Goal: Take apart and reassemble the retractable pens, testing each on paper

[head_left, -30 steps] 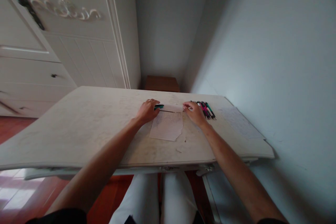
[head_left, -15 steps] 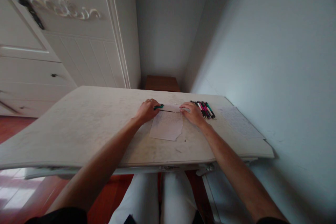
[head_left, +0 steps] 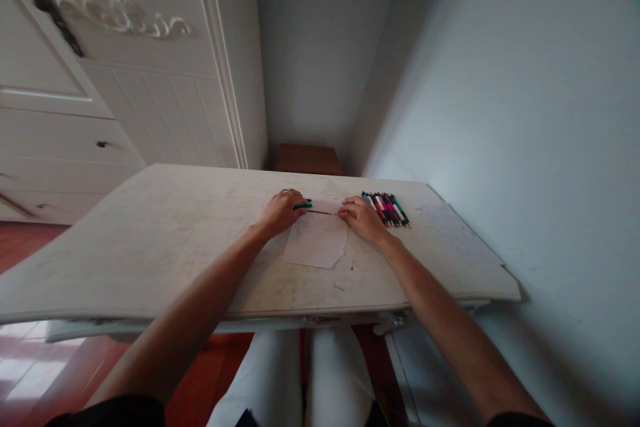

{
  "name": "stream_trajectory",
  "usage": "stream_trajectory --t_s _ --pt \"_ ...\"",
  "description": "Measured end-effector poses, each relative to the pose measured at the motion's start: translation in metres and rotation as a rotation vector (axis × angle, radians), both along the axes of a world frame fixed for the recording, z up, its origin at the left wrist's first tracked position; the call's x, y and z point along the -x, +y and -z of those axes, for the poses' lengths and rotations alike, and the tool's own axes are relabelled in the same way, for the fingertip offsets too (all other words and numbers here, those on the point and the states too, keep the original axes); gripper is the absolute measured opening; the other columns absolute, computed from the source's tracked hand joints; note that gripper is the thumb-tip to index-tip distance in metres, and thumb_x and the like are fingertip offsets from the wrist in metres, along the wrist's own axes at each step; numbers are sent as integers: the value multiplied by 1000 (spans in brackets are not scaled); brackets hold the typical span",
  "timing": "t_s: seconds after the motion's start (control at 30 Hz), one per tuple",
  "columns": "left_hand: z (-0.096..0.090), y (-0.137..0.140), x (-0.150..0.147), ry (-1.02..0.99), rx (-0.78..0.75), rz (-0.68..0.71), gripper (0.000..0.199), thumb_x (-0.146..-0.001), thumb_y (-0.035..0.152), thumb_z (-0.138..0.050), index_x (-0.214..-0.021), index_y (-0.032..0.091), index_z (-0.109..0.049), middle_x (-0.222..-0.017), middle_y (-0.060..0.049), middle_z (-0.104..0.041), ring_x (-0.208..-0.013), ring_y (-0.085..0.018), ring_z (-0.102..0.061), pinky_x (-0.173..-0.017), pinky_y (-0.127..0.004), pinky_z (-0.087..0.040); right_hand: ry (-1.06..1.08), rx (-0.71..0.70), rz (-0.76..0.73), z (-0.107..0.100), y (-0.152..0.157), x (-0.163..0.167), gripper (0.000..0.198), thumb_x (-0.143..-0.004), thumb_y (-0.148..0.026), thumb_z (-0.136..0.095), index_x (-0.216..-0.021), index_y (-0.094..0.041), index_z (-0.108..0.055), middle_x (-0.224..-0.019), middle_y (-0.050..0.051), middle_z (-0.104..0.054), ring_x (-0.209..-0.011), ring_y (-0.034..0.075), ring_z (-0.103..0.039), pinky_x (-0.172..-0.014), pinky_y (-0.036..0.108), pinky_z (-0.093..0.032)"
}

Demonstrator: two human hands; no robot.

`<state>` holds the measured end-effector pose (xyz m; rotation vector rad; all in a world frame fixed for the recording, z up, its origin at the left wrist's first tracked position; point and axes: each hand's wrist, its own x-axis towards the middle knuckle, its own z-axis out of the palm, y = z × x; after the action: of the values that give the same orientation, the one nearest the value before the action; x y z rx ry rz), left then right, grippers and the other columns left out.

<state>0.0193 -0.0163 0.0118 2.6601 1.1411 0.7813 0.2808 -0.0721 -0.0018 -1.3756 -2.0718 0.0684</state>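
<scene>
My left hand [head_left: 281,211] is closed round a short green pen barrel [head_left: 303,205], which pokes out past the fingertips. A thin dark pen refill [head_left: 320,212] runs from the left fingers towards my right hand [head_left: 363,219]. The fingertips of that hand are pinched at the refill's right end; any smaller part between them is hidden. Beneath both hands lies a white sheet of paper [head_left: 316,245] with faint writing and a torn lower right corner. Just right of my right hand, several pens [head_left: 393,210] in black, white, pink and green lie side by side.
The worn white table [head_left: 200,233] carries another written sheet [head_left: 457,232] at its right side. Small dark bits [head_left: 352,267] lie near the front edge. A white cabinet [head_left: 165,93] stands at the left, a grey wall [head_left: 525,113] at the right.
My right hand has shifted slightly left, and its fingers have closed in on the refill's right end. The left hand has barely moved and keeps the green barrel.
</scene>
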Motion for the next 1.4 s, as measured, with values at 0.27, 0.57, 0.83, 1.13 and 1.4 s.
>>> stream_trajectory --t_s 0.27,0.57,0.83,1.13,1.4 --pt "2 1 -1 13 -9 10 22 -86 24 -63 -103 25 -76 -112 -7 -69 -104 -24 -61 -96 -38 -48 16 -5 -27 3 2 1 12 -86 -21 -63 -85 -20 -76 -102 11 -68 -100 23 -60 -92 40 -47" --pt "2 1 -3 -55 -3 43 12 -83 21 -64 -89 21 -74 -102 -7 -70 -103 -24 -61 -97 -39 -47 8 -15 -49 2 2 5 11 -86 -18 -64 -84 -20 -74 -101 10 -67 -99 23 -59 -91 40 -46" --pt "2 -1 -4 -37 19 17 12 -83 21 -64 -89 19 -74 -103 -9 -68 -102 -25 -60 -96 -39 -47 -5 -21 -41 -2 -1 11 11 -87 -19 -63 -84 -20 -74 -101 9 -68 -99 23 -58 -91 41 -46" --pt "2 -1 -4 -61 31 19 10 -82 20 -66 -87 18 -74 -102 -10 -68 -100 -24 -60 -96 -39 -46 -41 -55 -21 -1 1 9 11 -86 -17 -63 -83 -20 -73 -98 8 -67 -97 23 -57 -89 40 -46" --pt "3 0 -4 -60 13 20 12 -82 22 -65 -88 20 -75 -101 -9 -68 -99 -24 -60 -94 -37 -47 -71 -41 -31 -3 2 16 10 -87 -18 -63 -86 -18 -73 -99 10 -68 -97 23 -58 -91 39 -46"
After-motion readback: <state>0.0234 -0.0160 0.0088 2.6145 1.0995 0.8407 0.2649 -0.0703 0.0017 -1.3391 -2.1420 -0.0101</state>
